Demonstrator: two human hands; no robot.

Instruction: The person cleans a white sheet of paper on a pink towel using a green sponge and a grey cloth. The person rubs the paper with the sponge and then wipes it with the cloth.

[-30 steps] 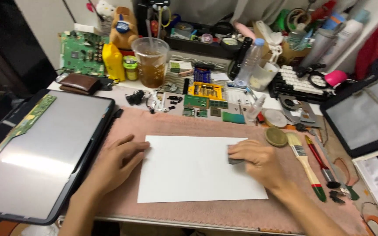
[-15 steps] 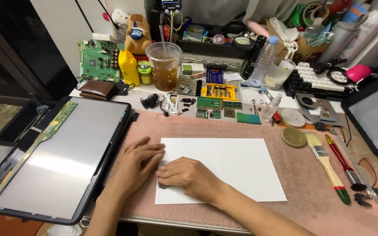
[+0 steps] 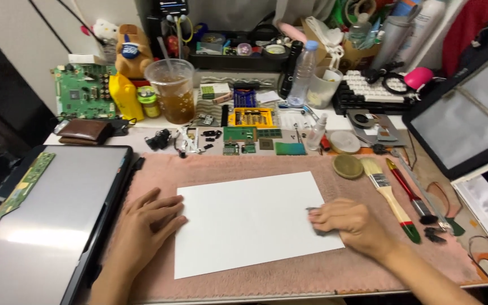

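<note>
Fingers of the right hand (image 3: 348, 223) curl around a small grey cloth (image 3: 314, 215), pressing it onto the white sheet (image 3: 252, 220) at its right edge, centre-lower frame. Left hand (image 3: 145, 226) lies flat, fingers spread, on the sheet's left edge and the pink mat (image 3: 289, 165). Paintbrush (image 3: 390, 197) right of the sheet.

A cluttered workbench (image 3: 142, 135) stood against a pale wall (image 3: 40, 34), its front half covered by a pink towel mat (image 3: 289, 164). Shelves at the back overflowed with bottles, tape rolls and tools. Soft overhead light glared off a flat panel (image 3: 46, 226) at the left.
</note>
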